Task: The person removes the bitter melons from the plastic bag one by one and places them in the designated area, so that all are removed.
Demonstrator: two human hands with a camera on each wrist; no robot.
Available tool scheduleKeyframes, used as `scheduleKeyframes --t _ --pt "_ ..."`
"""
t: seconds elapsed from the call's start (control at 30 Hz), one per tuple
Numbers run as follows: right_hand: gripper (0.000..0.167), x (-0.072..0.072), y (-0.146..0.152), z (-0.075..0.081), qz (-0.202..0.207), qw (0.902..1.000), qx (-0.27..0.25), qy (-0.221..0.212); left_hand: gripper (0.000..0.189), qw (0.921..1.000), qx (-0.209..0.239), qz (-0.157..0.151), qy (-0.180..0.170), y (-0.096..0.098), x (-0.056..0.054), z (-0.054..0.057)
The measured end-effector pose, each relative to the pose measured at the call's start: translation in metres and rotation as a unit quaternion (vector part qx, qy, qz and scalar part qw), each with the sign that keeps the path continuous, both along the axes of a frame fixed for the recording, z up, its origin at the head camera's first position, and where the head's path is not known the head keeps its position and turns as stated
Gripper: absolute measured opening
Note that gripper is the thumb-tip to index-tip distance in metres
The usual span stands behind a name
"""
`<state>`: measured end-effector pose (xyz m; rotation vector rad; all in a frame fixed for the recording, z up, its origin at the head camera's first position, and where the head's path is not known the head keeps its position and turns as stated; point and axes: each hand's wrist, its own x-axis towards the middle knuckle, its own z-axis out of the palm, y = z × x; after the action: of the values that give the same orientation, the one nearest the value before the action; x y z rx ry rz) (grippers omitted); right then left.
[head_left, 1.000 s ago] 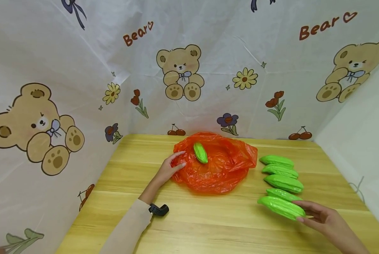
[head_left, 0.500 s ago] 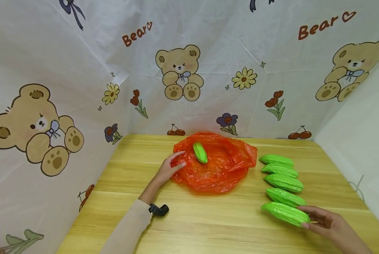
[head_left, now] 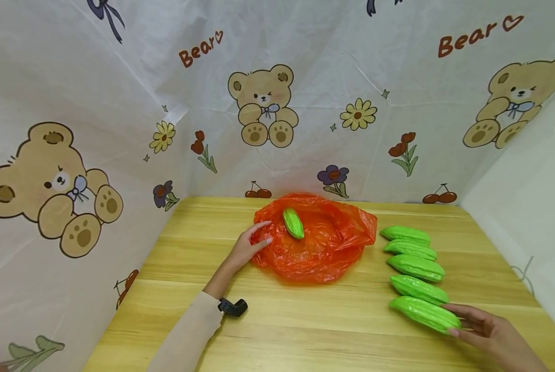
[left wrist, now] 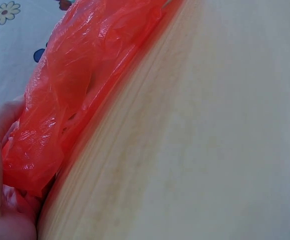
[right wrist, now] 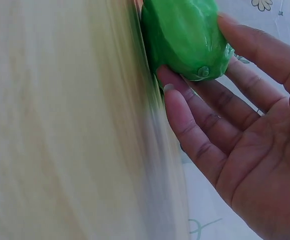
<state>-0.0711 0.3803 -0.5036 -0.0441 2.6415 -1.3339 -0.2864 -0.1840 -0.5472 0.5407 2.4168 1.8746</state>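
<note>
In the head view my left hand [head_left: 249, 247] grips the left rim of a red plastic bag [head_left: 305, 263], which lies spread open on the table. The left wrist view shows the crinkled film [left wrist: 80, 75] between thumb and fingers. Inside the bag lies one green bitter melon [head_left: 293, 223]. On the right, my right hand [head_left: 487, 328] pinches the near end of another bitter melon [head_left: 425, 313], the nearest of a row. In the right wrist view the thumb is on one side of that melon [right wrist: 184, 40] and the fingers are on the other, close over the table.
Behind the held melon, several more bitter melons [head_left: 415, 267] lie side by side, right of the bag. The wooden table [head_left: 305, 325] meets a bear-print cloth [head_left: 314, 155] at the back and left. A white panel [head_left: 538, 206] stands at the right.
My right hand has moved right and toward me with the bitter melon, bringing it down and away from the melon behind it. The left hand and bag have stayed put.
</note>
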Motion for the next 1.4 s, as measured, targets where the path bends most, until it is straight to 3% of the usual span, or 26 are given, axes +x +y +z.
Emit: scheduleKeyframes --t 0.6,0.83,0.97,1.4 --pt "0.057 0.001 0.008 -0.003 -0.022 0.9986 -0.021 -0.042 0.054 0.9998 0.016 -0.008 -0.002 0.001 0.0 -0.001" --pt "0.06 -0.002 0.009 0.0 -0.027 0.998 -0.012 -0.056 0.054 0.9998 0.016 -0.009 -0.005 0.002 0.001 0.003" --pt "0.064 -0.005 0.009 0.003 -0.032 0.9973 0.006 -0.067 0.054 0.9999 0.014 -0.007 -0.002 0.001 -0.001 0.0" --pt "0.061 -0.01 0.008 0.006 -0.026 0.998 0.047 -0.034 0.054 0.9998 0.015 -0.01 -0.004 0.001 -0.001 -0.001"
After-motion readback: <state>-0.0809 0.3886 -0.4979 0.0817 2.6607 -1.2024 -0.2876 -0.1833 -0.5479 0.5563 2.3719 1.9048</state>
